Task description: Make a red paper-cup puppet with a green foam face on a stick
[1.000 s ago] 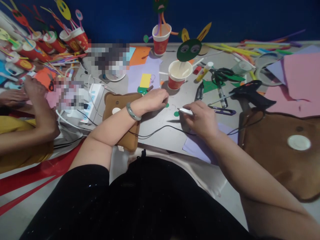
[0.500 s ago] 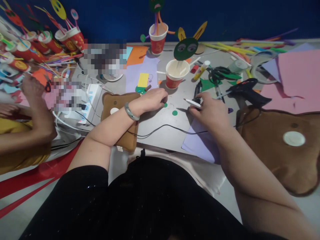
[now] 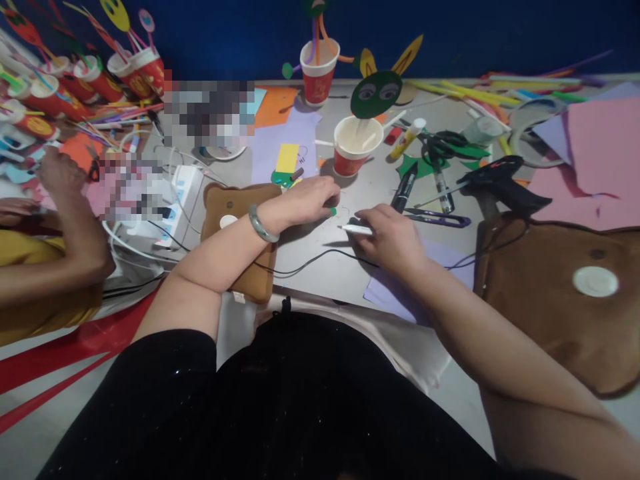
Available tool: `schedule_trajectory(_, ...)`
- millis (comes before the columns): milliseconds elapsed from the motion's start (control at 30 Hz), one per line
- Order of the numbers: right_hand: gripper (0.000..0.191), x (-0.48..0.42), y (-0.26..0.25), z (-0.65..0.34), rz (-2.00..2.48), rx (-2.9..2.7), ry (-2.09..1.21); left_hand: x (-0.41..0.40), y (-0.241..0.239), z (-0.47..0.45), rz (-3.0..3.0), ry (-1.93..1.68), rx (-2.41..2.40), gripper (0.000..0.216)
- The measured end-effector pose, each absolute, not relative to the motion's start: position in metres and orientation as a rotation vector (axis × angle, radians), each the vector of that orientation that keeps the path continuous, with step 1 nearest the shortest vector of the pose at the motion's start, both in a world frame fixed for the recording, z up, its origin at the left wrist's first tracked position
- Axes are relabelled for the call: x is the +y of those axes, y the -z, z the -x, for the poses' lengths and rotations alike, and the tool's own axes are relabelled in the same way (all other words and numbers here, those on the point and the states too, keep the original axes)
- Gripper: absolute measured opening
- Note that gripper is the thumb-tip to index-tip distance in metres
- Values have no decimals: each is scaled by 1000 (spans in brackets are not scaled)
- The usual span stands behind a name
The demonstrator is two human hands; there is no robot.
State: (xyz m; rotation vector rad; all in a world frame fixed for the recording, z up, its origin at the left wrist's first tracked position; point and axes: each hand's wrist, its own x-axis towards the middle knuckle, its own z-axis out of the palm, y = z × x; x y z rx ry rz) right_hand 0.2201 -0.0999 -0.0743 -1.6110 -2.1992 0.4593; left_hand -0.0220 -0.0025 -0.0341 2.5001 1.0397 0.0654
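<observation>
Treat the white pen (image 3: 357,230), pinched by the right hand (image 3: 393,235) inward of the table's (image 3: 325,279) front edge, as probably light, stiff and smooth, best held near its tip (image 3: 342,228), with the left hand (image 3: 314,197) curled beside a green dot (image 3: 333,212) in a hold impossible to tell.

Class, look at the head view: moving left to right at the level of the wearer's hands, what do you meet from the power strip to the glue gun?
Power strip → smaller brown cushion → left hand → white pen → right hand → black glue gun
</observation>
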Motion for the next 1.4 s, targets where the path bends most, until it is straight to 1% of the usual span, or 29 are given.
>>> schedule_trajectory(200, 27, -94, 79, -230, 1627, -2133, -516, -2, 30, 20, -2476, 3, 1060, 16)
schedule_trajectory(367, 33, -86, 80, -244, 1732, -2037, -491, -2, 28, 22, -2448, 11, 1053, 15)
schedule_trajectory(433, 34, -86, 81, -244, 1731, -2023, -484, -1, 28, 23, -2437, -3, 1052, 26)
schedule_trajectory(600, 37, -92, 77, -239, 1683, -2037, -422, 2, 28, 22, -2406, -76, 1026, 82)
schedule_trajectory(633, 39, -92, 73, -240, 1709, -2039, -389, 3, 28, 22, -2402, -78, 1022, 88)
schedule_trajectory(700, 38, -92, 67, -247, 1801, -2006, -313, 5, 29, 21, -2397, -65, 1020, 94)
schedule_trajectory(767, 38, -90, 64, -256, 1885, -1935, -274, 7, 29, 21, -2399, -46, 1021, 90)
schedule_trajectory(833, 43, -86, 67, -266, 1939, -1900, -303, 9, 30, 21, -2409, -30, 1020, 80)
schedule_trajectory(933, 55, -79, 79, -278, 1972, -1906, -383, 8, 30, 22, -2428, -14, 1026, 58)
schedule_trajectory(1033, 57, -73, 92, -287, 1895, -1890, -380, 8, 30, 24, -2436, -7, 1044, 38)
schedule_trajectory(1133, 53, -70, 96, -293, 1902, -1870, -292, 8, 32, 27, -2443, -19, 1052, 29)
schedule_trajectory(1267, 45, -74, 85, -294, 1862, -1847, -151, 11, 34, 29, -2447, -52, 1029, 22)
schedule_trajectory(1333, 36, -78, 79, -287, 1761, -1868, -138, 12, 35, 29, -2442, -53, 1024, 19)
schedule_trajectory(1400, 24, -82, 75, -275, 1662, -1932, -232, 11, 36, 30, -2443, -54, 1021, 18)
